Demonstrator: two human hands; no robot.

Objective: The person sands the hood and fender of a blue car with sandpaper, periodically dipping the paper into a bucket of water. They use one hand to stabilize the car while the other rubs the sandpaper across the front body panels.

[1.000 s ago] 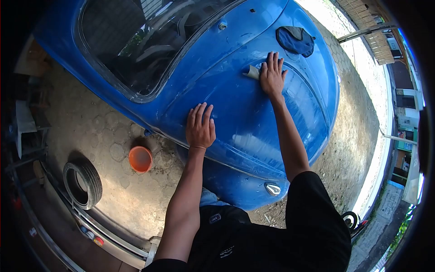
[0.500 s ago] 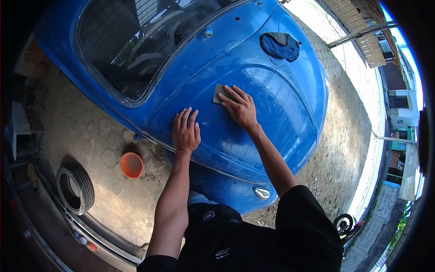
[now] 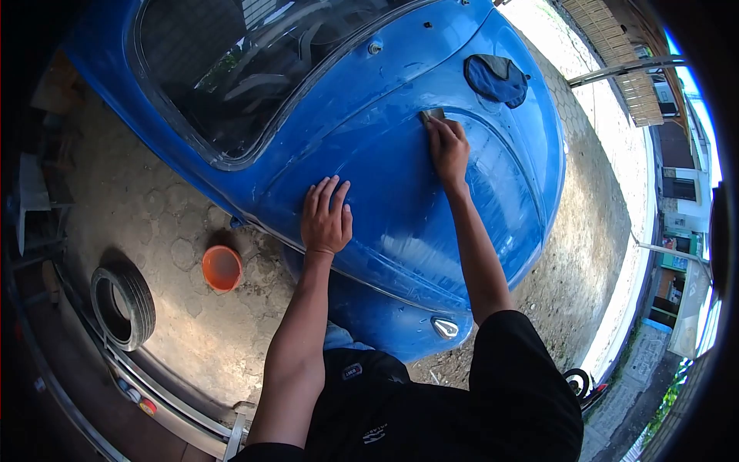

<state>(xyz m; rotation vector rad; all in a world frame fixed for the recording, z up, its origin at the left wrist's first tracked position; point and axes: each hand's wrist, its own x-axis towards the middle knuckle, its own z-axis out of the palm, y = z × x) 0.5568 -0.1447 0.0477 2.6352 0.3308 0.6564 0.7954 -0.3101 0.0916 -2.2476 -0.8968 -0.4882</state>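
The blue rounded lid of a car (image 3: 385, 185) fills the middle of the head view, with pale scuffed streaks on its right side. My right hand (image 3: 449, 152) grips a small grey-brown piece of sandpaper (image 3: 433, 115) against the lid, near its curved raised line. Thumb and fingers are closed on the piece, and one edge sticks out past the fingertips. Flat on the blue paint, lower and to the left, rests my left hand (image 3: 326, 219), its fingers spread and holding nothing.
A dark blue cloth cap (image 3: 496, 80) lies on the car at the upper right. On the paved ground to the left stand an orange bucket (image 3: 222, 269) and a loose tyre (image 3: 123, 309). The car's window (image 3: 231, 69) is at the upper left; a small lamp (image 3: 444, 328) is low on the body.
My right hand has moved up and to the right across the lid with the sandpaper, now gripping it at a steeper angle. My left hand stays on the paint; the view has shifted slightly.
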